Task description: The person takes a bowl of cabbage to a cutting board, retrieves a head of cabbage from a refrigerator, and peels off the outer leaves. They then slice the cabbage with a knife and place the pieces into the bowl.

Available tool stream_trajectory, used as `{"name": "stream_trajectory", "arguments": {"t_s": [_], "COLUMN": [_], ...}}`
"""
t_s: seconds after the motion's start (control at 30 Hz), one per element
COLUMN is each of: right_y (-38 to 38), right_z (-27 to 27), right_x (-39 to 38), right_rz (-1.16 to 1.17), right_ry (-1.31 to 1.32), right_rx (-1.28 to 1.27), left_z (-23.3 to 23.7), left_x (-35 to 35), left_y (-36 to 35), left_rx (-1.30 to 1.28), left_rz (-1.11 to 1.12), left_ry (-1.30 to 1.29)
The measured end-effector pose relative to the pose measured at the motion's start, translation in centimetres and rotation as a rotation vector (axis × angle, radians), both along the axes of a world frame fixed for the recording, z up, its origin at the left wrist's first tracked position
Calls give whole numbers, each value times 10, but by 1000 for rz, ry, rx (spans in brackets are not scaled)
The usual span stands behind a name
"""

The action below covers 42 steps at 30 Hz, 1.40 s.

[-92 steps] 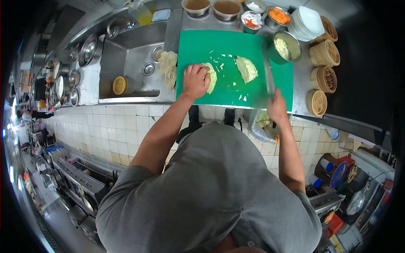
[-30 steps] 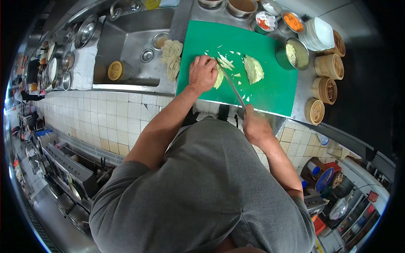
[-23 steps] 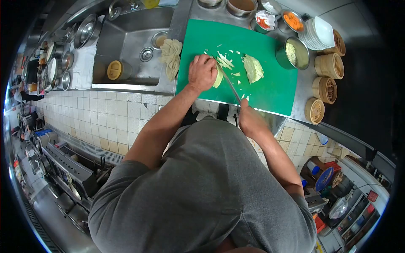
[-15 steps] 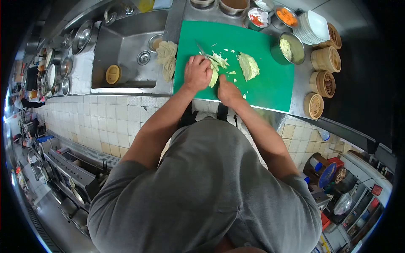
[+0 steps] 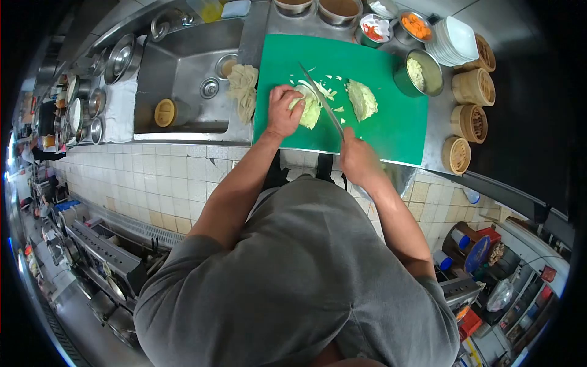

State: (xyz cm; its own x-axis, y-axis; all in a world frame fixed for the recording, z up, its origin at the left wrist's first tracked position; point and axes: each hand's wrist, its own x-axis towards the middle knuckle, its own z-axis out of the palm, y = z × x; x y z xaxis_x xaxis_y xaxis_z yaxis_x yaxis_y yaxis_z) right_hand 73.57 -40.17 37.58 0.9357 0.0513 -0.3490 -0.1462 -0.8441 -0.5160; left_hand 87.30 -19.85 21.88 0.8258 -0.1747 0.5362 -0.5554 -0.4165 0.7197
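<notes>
A green cutting board [image 5: 391,137] lies on the steel counter in front of me. My left hand [image 5: 284,111] grips the left side of a cabbage piece [image 5: 310,110], fingers curled against it. In my right hand [image 5: 359,158] is the handle of a long knife [image 5: 324,101]; its blade slants up and left along the cabbage's right side. Thin cut shreds [image 5: 327,92] lie beside and partly behind the blade. Farther right on the board sits a second cabbage chunk [image 5: 362,101], touched by neither hand.
A metal pot [image 5: 428,72] with shredded cabbage stands at the board's right edge. Bowls of carrot [image 5: 416,25] and red strips [image 5: 373,29], stacked white plates [image 5: 454,40] and bamboo steamers [image 5: 469,122] line the counter. A sink [image 5: 183,67] and crumpled cloth [image 5: 243,88] lie left.
My right hand has moved right and toward me with the knife, whose blade now shows more fully. My left hand has shifted slightly left, leaving more of the cabbage piece visible.
</notes>
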Motion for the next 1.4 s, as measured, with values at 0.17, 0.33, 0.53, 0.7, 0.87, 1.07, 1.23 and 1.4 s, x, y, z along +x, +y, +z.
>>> {"name": "stream_trajectory", "arguments": {"t_s": [0.17, 0.33, 0.53, 0.7, 0.87, 1.07, 1.23, 1.4], "right_y": [-2, 2, 2, -2, 32, 20, 4, 0], "right_z": [28, 30, 17, -55, -101, -79, -4, 27], "right_x": [-20, -21, -21, -9, 55, 51, 0, -29], "right_rz": [8, 21, 43, 90, 37, 17, 6, 50], "right_ry": [72, 191, 213, 41, 47, 35, 95, 130], "right_rx": [-38, -83, -65, 3, -16, 22, -9, -71], "left_z": [1, -3, -9, -2, -4, -7, -9, -8], "left_x": [0, 3, 3, 1, 0, 5, 2, 2], "left_y": [1, 5, 7, 6, 7, 9, 11, 10], "left_rx": [40, 41, -21, 0, -2, -55, -22, -30], "left_rz": [1, -32, -25, -47, -65, -79, -65, -54], "left_ry": [-18, -10, 25, 32, 17, 6, 30, -7]}}
